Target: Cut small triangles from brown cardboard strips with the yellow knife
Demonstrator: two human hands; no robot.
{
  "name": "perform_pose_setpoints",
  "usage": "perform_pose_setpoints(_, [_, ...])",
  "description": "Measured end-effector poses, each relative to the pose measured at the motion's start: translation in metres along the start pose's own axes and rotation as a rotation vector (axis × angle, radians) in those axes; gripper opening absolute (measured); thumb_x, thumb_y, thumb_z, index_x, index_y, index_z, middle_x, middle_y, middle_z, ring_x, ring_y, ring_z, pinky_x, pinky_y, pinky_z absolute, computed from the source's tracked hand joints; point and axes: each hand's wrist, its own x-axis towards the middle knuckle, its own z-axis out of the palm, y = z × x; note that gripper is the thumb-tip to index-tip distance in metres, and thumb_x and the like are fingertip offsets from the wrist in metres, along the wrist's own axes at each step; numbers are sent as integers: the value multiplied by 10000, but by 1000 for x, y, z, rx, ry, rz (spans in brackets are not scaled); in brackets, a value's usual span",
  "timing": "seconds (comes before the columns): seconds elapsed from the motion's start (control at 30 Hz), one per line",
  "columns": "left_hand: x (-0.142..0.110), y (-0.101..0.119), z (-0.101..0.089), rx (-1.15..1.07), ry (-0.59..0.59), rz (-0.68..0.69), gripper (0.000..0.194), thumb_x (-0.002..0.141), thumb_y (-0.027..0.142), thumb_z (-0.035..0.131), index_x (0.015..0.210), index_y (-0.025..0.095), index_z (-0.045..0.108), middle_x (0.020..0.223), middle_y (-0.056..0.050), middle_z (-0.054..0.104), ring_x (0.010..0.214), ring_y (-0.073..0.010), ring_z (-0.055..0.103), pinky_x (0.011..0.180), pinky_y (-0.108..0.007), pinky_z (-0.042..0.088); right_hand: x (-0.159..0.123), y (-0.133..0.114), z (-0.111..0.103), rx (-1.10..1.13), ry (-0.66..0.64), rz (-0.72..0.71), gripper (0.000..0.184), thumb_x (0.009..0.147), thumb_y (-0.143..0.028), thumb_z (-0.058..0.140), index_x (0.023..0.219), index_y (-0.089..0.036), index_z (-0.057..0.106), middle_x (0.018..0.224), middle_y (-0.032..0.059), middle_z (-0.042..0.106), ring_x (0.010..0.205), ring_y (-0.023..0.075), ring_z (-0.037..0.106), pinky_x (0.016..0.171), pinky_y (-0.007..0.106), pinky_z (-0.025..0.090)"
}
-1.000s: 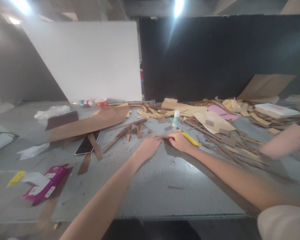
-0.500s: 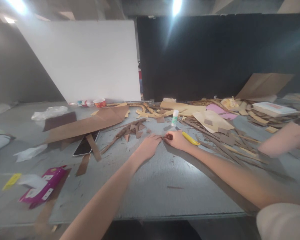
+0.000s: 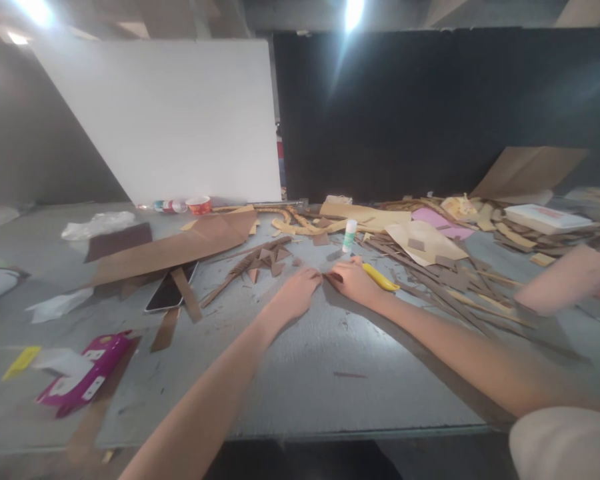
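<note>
Left hand pressing flat, right hand pinching small brown cardboard scrap on table, mid-surface toward far edge; scrap likely light, thin, bendy; pinch edges

bare table before the hands; cardboard scraps probably crowd beyond.

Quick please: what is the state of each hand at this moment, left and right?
Left hand: flat on the table, fingertips at a small brown cardboard scrap.
Right hand: closed around a yellow cutter.
</note>
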Motion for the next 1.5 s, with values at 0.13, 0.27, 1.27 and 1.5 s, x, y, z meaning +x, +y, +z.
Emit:
perform_pose_setpoints(0.13, [2,1,2,-19,1,-24,509,825,-68,448,1214,136,706,1295,-139,672,1254,-262,585,1117,-397,485,1,-1,-2,-152,-28,-148,374,1096,-219,499,779,-187,696,752,36,664,786,201,572,893,412,280])
perform_pose_setpoints(0.27, [3,1,2,-26,2,-43,511,826,-56,446,1214,144,711,1265,-131,675,1232,-261,590,1105,-389,487,3,1,-3,-224,-56,-244,415,1114,-210,438,785,-175,689,760,47,643,801,210,551,913,427,273])
perform_pose_setpoints(1.27, [1,2,4,146,4,59,530,898,-12,464,1385,121,625,1476,-172,618,1419,-287,526,1182,-448,438,9,-13,-25,-221,-251,-211,352,1008,-212,558,710,-176,742,754,88,749,674,191,548,919,422,288])
perform_pose_setpoints(1.5, [7,4,-1,151,-11,66,409,925,2,473,1236,135,704,1330,-171,708,1367,-285,594,1176,-456,449,9,-7,-21,-211,-212,-235,354,996,-208,557,691,-184,735,705,74,731,645,182,525,896,421,281])
